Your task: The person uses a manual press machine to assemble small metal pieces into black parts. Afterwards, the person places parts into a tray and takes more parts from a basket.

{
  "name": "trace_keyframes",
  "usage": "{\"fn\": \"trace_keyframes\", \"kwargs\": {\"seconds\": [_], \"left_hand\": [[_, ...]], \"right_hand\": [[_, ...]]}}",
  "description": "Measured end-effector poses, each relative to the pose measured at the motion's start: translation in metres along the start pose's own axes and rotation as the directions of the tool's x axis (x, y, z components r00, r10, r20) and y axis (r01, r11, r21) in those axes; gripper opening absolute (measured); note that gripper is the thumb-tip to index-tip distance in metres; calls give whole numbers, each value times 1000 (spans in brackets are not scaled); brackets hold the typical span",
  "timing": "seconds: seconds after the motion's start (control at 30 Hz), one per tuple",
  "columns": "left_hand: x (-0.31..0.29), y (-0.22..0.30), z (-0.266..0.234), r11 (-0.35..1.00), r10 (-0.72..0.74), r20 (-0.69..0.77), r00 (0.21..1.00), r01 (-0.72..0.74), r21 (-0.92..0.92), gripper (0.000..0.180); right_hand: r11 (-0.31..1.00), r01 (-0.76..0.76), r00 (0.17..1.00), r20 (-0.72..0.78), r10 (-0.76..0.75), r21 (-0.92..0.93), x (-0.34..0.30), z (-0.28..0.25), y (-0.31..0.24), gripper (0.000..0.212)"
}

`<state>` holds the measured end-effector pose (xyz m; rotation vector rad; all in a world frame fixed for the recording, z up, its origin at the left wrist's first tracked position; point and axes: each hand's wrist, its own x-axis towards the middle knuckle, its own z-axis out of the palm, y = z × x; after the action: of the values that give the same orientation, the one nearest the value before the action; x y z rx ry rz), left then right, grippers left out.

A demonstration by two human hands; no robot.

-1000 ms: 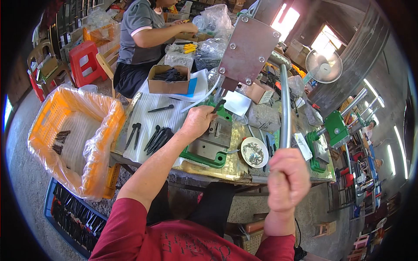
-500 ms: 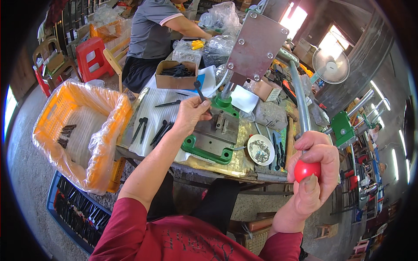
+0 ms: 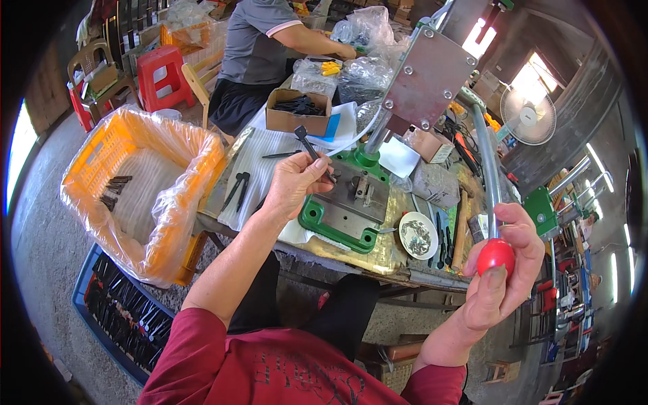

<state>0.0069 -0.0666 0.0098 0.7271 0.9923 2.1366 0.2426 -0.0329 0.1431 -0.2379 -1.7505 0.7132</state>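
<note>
Between the thumb and fingers of my left hand (image 3: 297, 183) is a slim black rod with a knobbed end (image 3: 309, 146), tilted with the knob up and to the left. It is held just left of the green-framed bench press (image 3: 343, 214), apart from the small metal fixture (image 3: 362, 190) on the press bed. My right hand (image 3: 506, 260) is closed around the red ball knob (image 3: 495, 257) at the end of the press's steel lever (image 3: 487, 155). Similar black rods (image 3: 235, 191) lie on the white foam sheet to the left.
A plastic-lined orange crate (image 3: 145, 253) stands left, above a blue bin (image 3: 84, 297) of black parts. On the bench are a cardboard box (image 3: 283, 121) of black pieces, a white dish (image 3: 405, 229) of small bits and hand tools. A co-worker (image 3: 253, 54) sits across; a fan (image 3: 533, 118) stands right.
The whole view has shifted, so the bench appears farther right. Relative to the press, my left hand has drawn slightly left with the rod, which leans more. My right hand stays on the knob.
</note>
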Motion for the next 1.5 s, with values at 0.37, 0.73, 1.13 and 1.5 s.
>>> {"fn": "trace_keyframes", "kwargs": {"seconds": [0.37,0.73,1.13,1.5], "left_hand": [[-22,20,-27,981,-22,22,1000,17,193,19],[-46,23,-64,-37,92,78,993,-75,997,22],[-37,6,-64,-208,4,61,998,-59,976,26],[45,11,-86,-194,93,68,993,-49,980,16]], "right_hand": [[966,227,897,-413,-160,119,-40,-34,64,31],[954,-75,972,-193,136,292,-100,1,89,15],[947,-145,975,-122,187,288,-112,12,96,13],[905,-276,951,-43,306,324,-128,24,104,13]]}}
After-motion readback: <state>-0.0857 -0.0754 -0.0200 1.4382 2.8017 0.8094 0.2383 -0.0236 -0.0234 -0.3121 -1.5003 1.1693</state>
